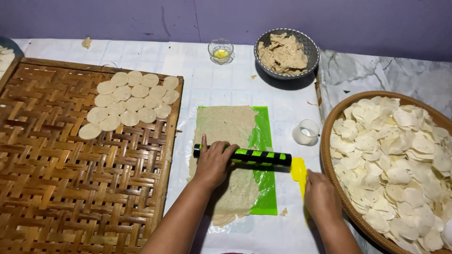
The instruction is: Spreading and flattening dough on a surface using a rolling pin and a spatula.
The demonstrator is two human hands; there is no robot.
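Note:
A thin sheet of beige dough (226,127) lies on a green mat (264,141) in the middle of the table. A black and green striped rolling pin (261,157) with a yellow handle (298,170) lies across the dough. My left hand (214,162) presses down on the pin's left end, fingers spread over it. My right hand (322,197) grips the yellow handle at the pin's right end, beside the mat.
A woven bamboo tray (70,188) on the left carries several round dough discs (129,101). A round basket (329,141) of white crackers stands at the right. At the back are a grey bowl of dough (286,54) and a small glass dish (221,51). A white cup cutter (306,132) stands near the mat.

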